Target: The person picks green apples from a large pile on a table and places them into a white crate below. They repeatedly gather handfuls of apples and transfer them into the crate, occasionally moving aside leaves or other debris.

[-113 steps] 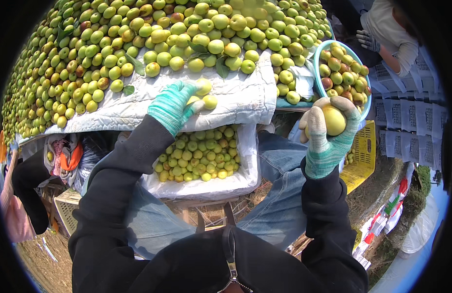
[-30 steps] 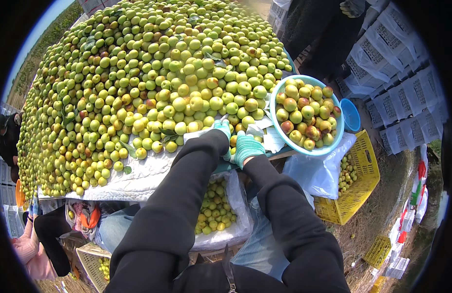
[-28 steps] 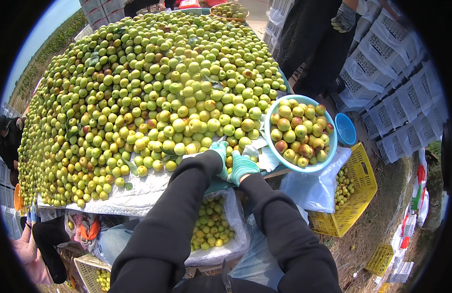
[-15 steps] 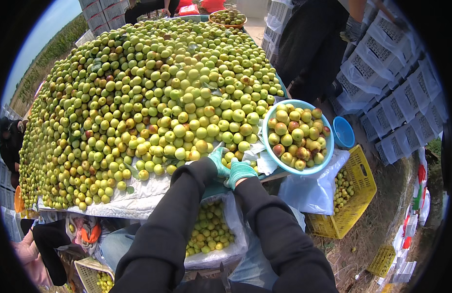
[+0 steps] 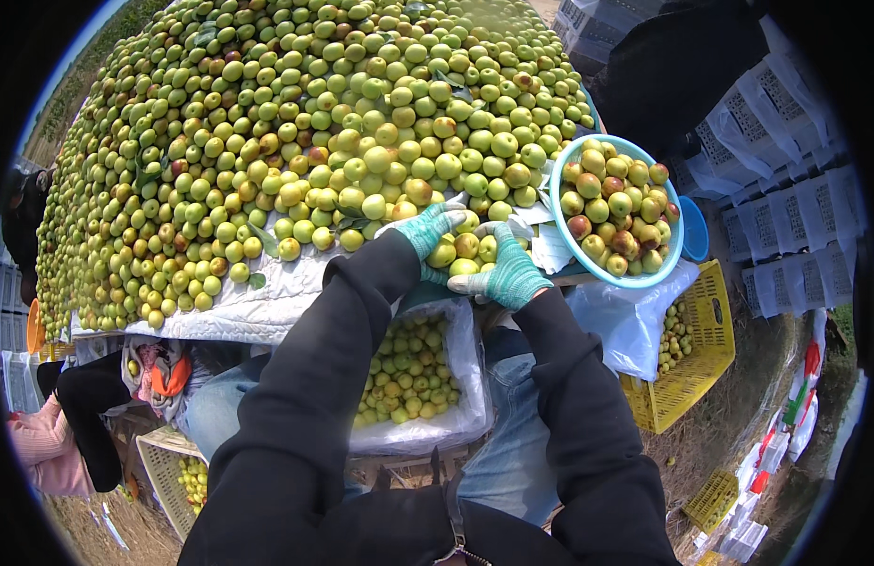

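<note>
A large heap of green jujubes (image 5: 295, 141), some blushed red-brown, covers the table. At its near edge, my left hand (image 5: 427, 234) in a teal knit glove has its fingers stretched along the fruit. Opposite it, my right hand (image 5: 508, 270), gloved the same way, curves with thumb and fingers apart. Several loose jujubes (image 5: 465, 246) lie between the two hands, which are spread around them. Below my hands stands a crate lined with clear plastic (image 5: 470, 401), holding more green jujubes. A light-blue basin (image 5: 677, 247) of redder jujubes sits just right of my right hand.
White padded cloth (image 5: 253, 311) edges the table. Right of it are a yellow crate (image 5: 706, 363) with jujubes under plastic, a blue bowl (image 5: 693, 229) and stacked crates (image 5: 786, 222). Someone in dark clothing (image 5: 677, 66) stands behind the basin; a person in pink (image 5: 50, 448) sits at left.
My hands, close together before, are now farther apart around several jujubes. The view has tilted down, showing more of my lap and the lined crate.
</note>
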